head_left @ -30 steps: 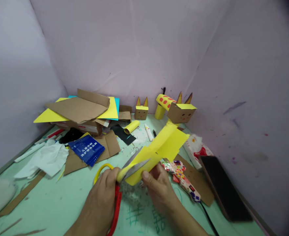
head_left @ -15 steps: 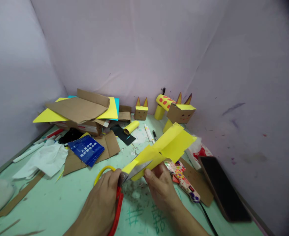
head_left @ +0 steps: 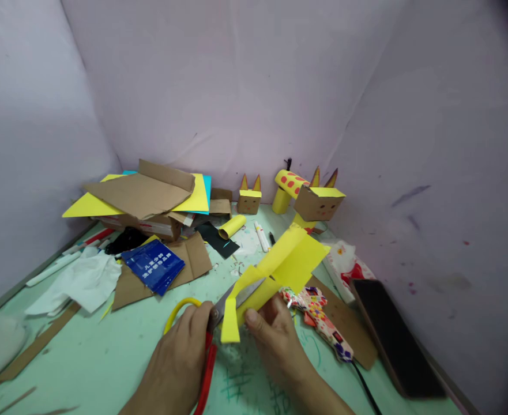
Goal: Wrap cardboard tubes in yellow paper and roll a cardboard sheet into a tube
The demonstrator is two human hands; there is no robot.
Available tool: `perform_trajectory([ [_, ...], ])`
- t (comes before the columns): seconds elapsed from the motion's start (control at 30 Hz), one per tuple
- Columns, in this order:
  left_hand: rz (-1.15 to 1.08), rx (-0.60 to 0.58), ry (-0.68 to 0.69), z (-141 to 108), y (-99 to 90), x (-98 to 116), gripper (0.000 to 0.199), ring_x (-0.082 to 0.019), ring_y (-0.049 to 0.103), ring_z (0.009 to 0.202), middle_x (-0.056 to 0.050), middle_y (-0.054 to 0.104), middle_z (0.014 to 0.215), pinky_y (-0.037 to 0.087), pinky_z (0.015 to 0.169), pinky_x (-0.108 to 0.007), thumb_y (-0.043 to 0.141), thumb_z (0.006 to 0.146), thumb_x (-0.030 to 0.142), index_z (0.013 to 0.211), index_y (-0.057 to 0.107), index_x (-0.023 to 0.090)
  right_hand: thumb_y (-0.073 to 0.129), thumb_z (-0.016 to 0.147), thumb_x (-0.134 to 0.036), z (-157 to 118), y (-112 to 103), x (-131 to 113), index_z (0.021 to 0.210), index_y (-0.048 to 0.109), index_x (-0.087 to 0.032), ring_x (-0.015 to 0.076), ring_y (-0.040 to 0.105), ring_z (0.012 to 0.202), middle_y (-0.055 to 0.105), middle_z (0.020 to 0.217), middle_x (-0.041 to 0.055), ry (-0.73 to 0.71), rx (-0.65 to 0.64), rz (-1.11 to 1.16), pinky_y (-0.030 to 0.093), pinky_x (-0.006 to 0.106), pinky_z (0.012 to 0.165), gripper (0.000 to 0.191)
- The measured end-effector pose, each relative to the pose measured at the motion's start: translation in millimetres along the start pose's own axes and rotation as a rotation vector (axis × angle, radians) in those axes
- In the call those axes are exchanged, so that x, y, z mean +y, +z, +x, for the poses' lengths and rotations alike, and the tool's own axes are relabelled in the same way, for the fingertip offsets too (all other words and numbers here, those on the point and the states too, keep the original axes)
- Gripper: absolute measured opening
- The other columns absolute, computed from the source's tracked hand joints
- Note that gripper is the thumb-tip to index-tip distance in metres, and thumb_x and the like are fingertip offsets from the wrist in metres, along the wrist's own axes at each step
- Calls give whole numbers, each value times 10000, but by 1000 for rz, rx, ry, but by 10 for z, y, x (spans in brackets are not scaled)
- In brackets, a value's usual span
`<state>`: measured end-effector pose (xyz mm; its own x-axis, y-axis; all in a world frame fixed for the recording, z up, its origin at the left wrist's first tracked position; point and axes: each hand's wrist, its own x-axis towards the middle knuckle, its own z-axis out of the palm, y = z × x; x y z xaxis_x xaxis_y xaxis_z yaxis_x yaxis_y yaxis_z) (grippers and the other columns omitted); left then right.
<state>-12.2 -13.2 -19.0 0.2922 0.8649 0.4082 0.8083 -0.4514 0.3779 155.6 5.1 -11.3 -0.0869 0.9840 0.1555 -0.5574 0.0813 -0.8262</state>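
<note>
Scissors (head_left: 209,346) with one yellow and one red handle are gripped in my left hand (head_left: 176,351). Their blades lie across yellow paper (head_left: 302,259), with a strip (head_left: 231,323) hanging down beside the pivot. My right hand (head_left: 275,334) pinches the lower edge of this paper between thumb and fingers. Behind the paper stands a cardboard animal head (head_left: 320,206) with pointed ears, joined to a yellow body (head_left: 292,181) with red spots. A smaller eared cardboard head (head_left: 249,203) stands to its left.
Cardboard (head_left: 141,190) and coloured sheets are piled at the back left, near a blue packet (head_left: 153,266) and crumpled tissue (head_left: 81,279). A yellow tube (head_left: 232,227) and markers (head_left: 261,236) lie mid-table. On the right are a floral glue gun (head_left: 323,323) and a phone (head_left: 398,337).
The strip of yellow paper near the scissors' pivot has folded over and hangs down. The paper has shifted slightly left and down, with my right hand a little lower.
</note>
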Motion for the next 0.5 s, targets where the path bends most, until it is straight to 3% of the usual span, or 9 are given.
perform_trajectory([
  [0.5,166,186,137,49,9,-50,309,-207,620,684,-66,583,852,530,574,-326,375,851,129,1153,426,170,756,704,-368,-15,95,-68,1079,610,-251,273,617,1019,678,1086,73,53,33,31,472,445,901,419],
])
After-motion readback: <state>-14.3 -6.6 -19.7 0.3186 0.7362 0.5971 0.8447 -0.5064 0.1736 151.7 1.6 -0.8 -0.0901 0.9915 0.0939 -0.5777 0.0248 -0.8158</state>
